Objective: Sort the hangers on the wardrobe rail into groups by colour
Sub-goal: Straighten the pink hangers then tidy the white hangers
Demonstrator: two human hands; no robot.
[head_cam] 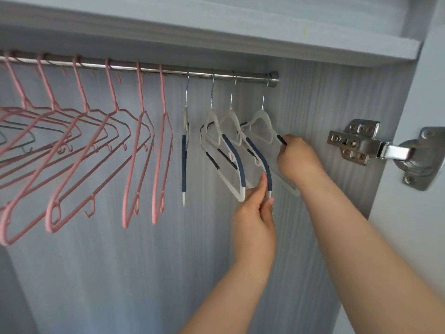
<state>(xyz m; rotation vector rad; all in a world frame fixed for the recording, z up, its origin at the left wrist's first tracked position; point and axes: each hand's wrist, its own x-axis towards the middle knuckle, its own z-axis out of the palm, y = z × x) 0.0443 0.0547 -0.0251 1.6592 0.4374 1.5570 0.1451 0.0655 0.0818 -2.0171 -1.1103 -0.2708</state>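
Head view: left hand [255, 213] and right hand [298, 157] each grip white, navy-padded hangers [258, 155].

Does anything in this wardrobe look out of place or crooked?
Yes: a thin grey-blue hanger hangs behind the slim pink hangers at far left, in the wrong colour group. The white plastic hangers with navy strips hang askew; the left hand and right hand hold the rightmost white hanger.

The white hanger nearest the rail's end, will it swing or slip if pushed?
Probably light and stiff: the white hanger holds shape in the right hand. Likely swings easily, hung by one thin hook on the smooth rail. Dark strips should aid grip.
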